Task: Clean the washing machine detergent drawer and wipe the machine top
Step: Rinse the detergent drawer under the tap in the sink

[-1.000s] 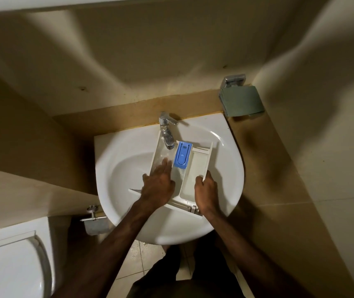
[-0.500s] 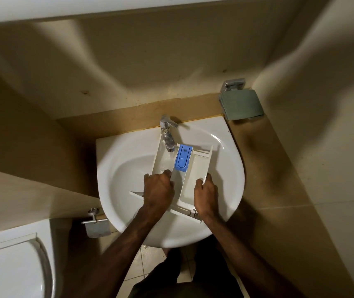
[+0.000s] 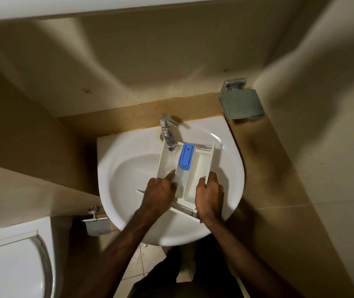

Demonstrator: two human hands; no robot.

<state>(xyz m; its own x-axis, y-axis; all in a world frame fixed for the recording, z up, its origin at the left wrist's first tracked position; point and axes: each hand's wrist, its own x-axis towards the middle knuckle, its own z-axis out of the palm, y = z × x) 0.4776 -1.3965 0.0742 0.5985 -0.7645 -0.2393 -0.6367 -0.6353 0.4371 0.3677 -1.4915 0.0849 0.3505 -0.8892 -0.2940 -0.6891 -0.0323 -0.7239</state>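
Note:
A white detergent drawer (image 3: 202, 164) with a blue insert (image 3: 186, 157) lies across the white sink (image 3: 128, 168) under the chrome tap (image 3: 168, 134). Water runs from the tap into the drawer's left compartment. My left hand (image 3: 159, 193) lies in that compartment, fingers bent, one fingertip rubbing the wet floor next to the middle divider. My right hand (image 3: 209, 193) grips the drawer's right side wall near its front panel and holds it steady.
A toilet (image 3: 10, 263) stands at the lower left, with a metal paper holder (image 3: 95, 224) on the wall beside it. A grey soap dish (image 3: 241, 103) hangs on the wall at the sink's back right. Tiled walls close in on three sides.
My left hand has drawn back toward me inside the left compartment, its fingers curling from flat to bent. My right hand keeps its grip on the drawer's side.

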